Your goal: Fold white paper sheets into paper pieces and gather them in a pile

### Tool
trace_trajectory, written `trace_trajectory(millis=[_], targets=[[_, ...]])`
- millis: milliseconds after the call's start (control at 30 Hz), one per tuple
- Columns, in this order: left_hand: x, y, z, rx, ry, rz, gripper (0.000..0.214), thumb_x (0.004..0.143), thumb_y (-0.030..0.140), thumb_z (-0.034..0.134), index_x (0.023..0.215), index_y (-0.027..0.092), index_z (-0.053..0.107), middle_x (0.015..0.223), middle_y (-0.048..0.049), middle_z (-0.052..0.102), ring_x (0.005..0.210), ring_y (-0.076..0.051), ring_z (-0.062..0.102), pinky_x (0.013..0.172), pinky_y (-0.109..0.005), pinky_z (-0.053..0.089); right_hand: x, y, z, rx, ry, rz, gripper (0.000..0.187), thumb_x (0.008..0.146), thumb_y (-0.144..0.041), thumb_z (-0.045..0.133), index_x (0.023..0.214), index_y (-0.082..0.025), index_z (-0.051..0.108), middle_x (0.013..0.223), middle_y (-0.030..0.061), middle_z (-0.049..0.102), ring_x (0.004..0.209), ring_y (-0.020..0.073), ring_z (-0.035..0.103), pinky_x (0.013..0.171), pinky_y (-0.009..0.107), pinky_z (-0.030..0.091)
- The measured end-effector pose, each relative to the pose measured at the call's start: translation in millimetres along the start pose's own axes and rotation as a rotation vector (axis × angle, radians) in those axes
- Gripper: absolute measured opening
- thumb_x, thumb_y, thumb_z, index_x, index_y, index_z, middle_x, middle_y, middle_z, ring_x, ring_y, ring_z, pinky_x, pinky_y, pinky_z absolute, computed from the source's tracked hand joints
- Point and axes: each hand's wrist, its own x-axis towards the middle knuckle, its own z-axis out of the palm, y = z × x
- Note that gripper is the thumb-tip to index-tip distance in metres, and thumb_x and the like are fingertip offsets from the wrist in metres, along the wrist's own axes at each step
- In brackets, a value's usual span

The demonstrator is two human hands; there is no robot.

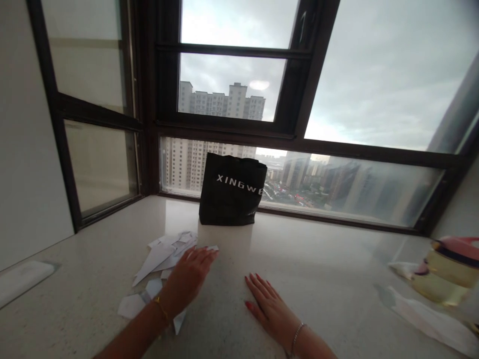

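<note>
A loose pile of cut white paper pieces (160,254) lies on the pale sill, left of centre. My left hand (192,271) rests over the right side of this pile, palm down, its fingers lightly bent and not closed round anything I can see. A small paper piece (212,248) shows just beyond its fingertips, and more scraps (132,305) lie beside and under the wrist. To the right, my right hand (267,301) lies flat on the bare surface with its fingers stretched out and thumb apart, holding nothing.
A black bag (232,192) with white lettering stands upright at the back, against the window. On the right are a yellowish container with a pink lid (447,271) and a white plastic packet (430,319). Another white packet (26,279) lies at far left.
</note>
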Motion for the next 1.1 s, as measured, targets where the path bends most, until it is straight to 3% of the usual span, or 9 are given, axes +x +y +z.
trace_trajectory(millis=[133,267,400,500,600,733,900,1000,1100], targets=[[-4.0,-31.6,-9.4,0.220,-0.013,-0.256,0.053,0.073,-0.002,0.028,0.121,0.017,0.035,0.121,-0.0085,0.045,0.110,-0.021,0.040,0.095,-0.039,0.026,-0.1,-2.1,-2.2,0.004,-0.004,0.010,0.058,0.081,-0.052,0.023,0.128,-0.017,0.025,0.133,0.0057,0.027,0.123,0.0201,0.017,0.100,0.039,0.017],[-18.0,-53.9,-4.2,0.315,-0.164,-0.566,0.043,0.075,0.002,0.028,0.115,0.010,0.043,0.117,-0.0184,0.046,0.104,-0.030,0.045,0.081,-0.044,0.037,-0.1,-2.1,-2.6,-0.003,-0.004,0.008,0.058,0.081,-0.053,0.024,0.128,-0.018,0.025,0.133,0.0059,0.028,0.122,0.0198,0.018,0.100,0.038,0.018],[-24.5,-65.6,-2.5,0.265,-0.255,-0.645,0.032,0.076,0.005,0.029,0.094,0.009,0.055,0.089,-0.0150,0.061,0.081,-0.025,0.058,0.063,-0.035,0.046,0.4,-0.6,-0.6,-0.003,-0.001,0.005,0.059,0.081,-0.053,0.023,0.127,-0.016,0.026,0.133,0.0061,0.027,0.123,0.0198,0.018,0.100,0.038,0.018],[-19.4,-68.1,-9.6,0.288,-0.227,-0.674,0.031,0.077,0.006,0.028,0.095,0.010,0.053,0.086,-0.0127,0.062,0.080,-0.025,0.058,0.064,-0.034,0.045,0.8,0.2,0.9,0.008,-0.004,0.013,0.059,0.081,-0.053,0.024,0.127,-0.016,0.027,0.133,0.0063,0.027,0.123,0.0200,0.017,0.100,0.038,0.017],[-9.9,-62.0,-16.8,0.249,-0.054,-0.549,0.037,0.078,0.006,0.027,0.109,0.013,0.045,0.104,-0.0104,0.056,0.094,-0.021,0.052,0.077,-0.034,0.042,0.6,-3.0,-3.8,0.064,0.038,0.020,0.059,0.079,-0.053,0.029,0.125,-0.015,0.033,0.131,0.0085,0.031,0.122,0.0220,0.020,0.099,0.040,0.018],[-2.2,-28.6,-14.2,0.005,0.131,-0.127,0.040,0.079,0.007,0.028,0.116,0.017,0.038,0.118,-0.0054,0.048,0.107,-0.015,0.043,0.092,-0.031,0.033,0.2,-19.8,-20.9,0.388,0.138,0.005,0.049,0.080,-0.051,0.029,0.107,-0.018,0.054,0.111,0.0107,0.054,0.106,0.0217,0.045,0.091,0.038,0.031],[-6.0,29.2,2.0,-0.284,-0.013,0.243,0.038,0.082,0.010,0.030,0.117,0.023,0.035,0.123,-0.0023,0.042,0.111,-0.013,0.037,0.093,-0.029,0.032,3.3,-41.5,-19.2,1.038,0.095,0.041,0.056,0.075,-0.059,0.029,0.098,-0.014,0.054,0.076,0.0093,0.065,0.064,0.0181,0.061,0.053,0.030,0.047],[-10.4,39.8,7.3,-0.465,-0.120,0.242,0.041,0.078,0.008,0.038,0.116,0.022,0.033,0.120,-0.0033,0.044,0.110,-0.012,0.039,0.093,-0.027,0.031,5.9,-40.0,-6.2,1.157,0.031,0.071,0.043,0.067,-0.053,0.050,0.085,-0.015,0.055,0.063,0.0036,0.062,0.054,0.0143,0.058,0.045,0.023,0.042],[-11.4,31.1,6.1,-0.610,-0.150,0.195,0.051,0.072,0.013,0.049,0.118,0.019,0.027,0.118,-0.0061,0.042,0.110,-0.013,0.038,0.093,-0.026,0.031,7.4,-32.4,-1.3,1.205,-0.002,0.100,0.032,0.062,-0.045,0.058,0.074,-0.016,0.053,0.059,0.0005,0.059,0.052,0.0119,0.055,0.045,0.021,0.040]])
